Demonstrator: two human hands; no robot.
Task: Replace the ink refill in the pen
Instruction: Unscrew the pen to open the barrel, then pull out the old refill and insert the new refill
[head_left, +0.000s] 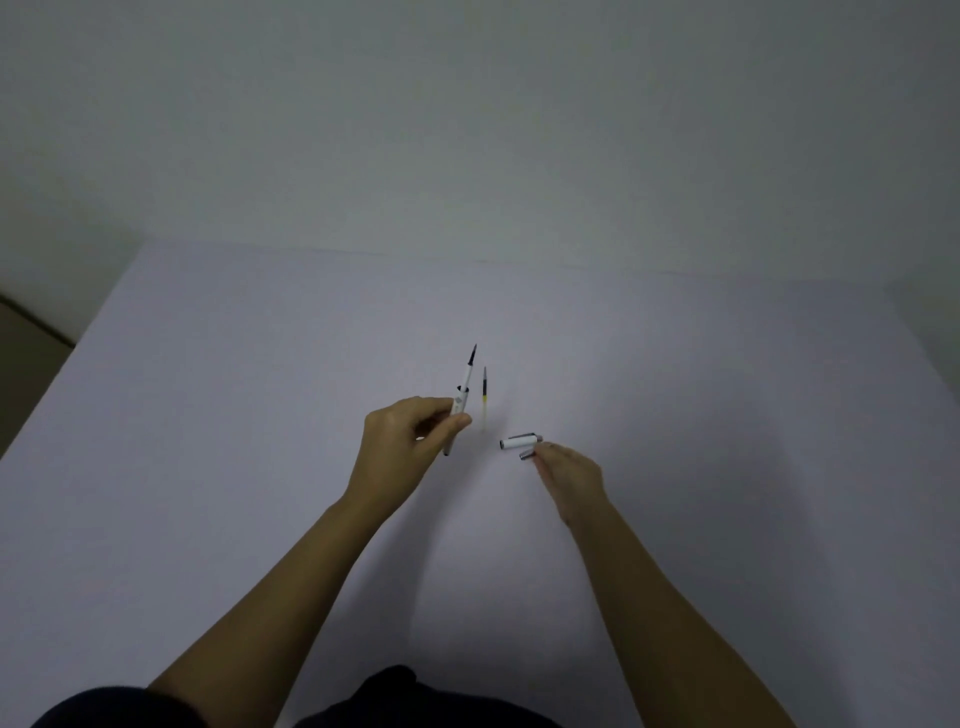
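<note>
My left hand (402, 441) grips a white pen barrel (461, 401) with a dark refill tip poking out of its far end, tilted up and away above the table. A loose ink refill (484, 397), dark at the far end and clear with a yellow band nearer me, lies on the table just right of the pen. A white pen cap (518, 442) with a silver clip lies on the table to the right. My right hand (569, 470) rests beside the cap, fingertips touching its clip end, fingers curled down.
The white table (260, 467) fills the lower view and meets a pale wall at the far edge. The table's left edge drops to a darker floor (26, 353). My dark clothing shows at the bottom.
</note>
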